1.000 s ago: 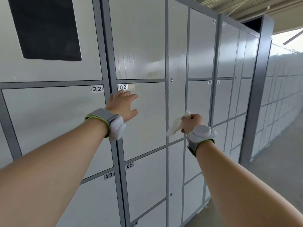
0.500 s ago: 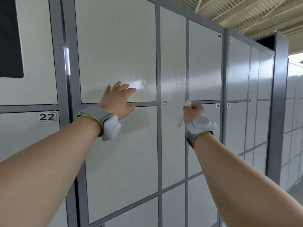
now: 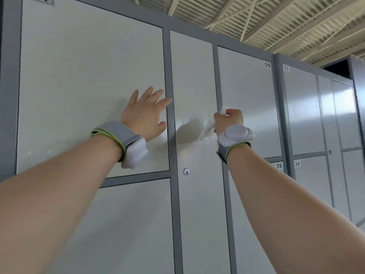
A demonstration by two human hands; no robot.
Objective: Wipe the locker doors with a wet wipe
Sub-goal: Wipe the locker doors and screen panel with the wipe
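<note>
A wall of light grey locker doors in darker grey frames fills the view. My left hand (image 3: 145,113) lies flat with spread fingers on the wide upper door (image 3: 88,86), its fingertips reaching the frame strip. My right hand (image 3: 229,120) grips a crumpled white wet wipe (image 3: 208,128) against the narrow tall door (image 3: 194,76), at that door's right edge. A damp smear shows on the narrow door just left of the wipe. Both wrists wear grey bands with white pods.
A round keyhole (image 3: 186,171) sits on the narrow door below my hands. Doors numbered 05 (image 3: 248,99), 06, 33 and 34 run off to the right. A corrugated ceiling with beams (image 3: 276,22) is overhead. A dark opening tops the far-right unit.
Both hands have risen from the level of doors 02 and 06 to the upper row. The camera has tilted up; the right hand carried the wipe up along the narrow door.
</note>
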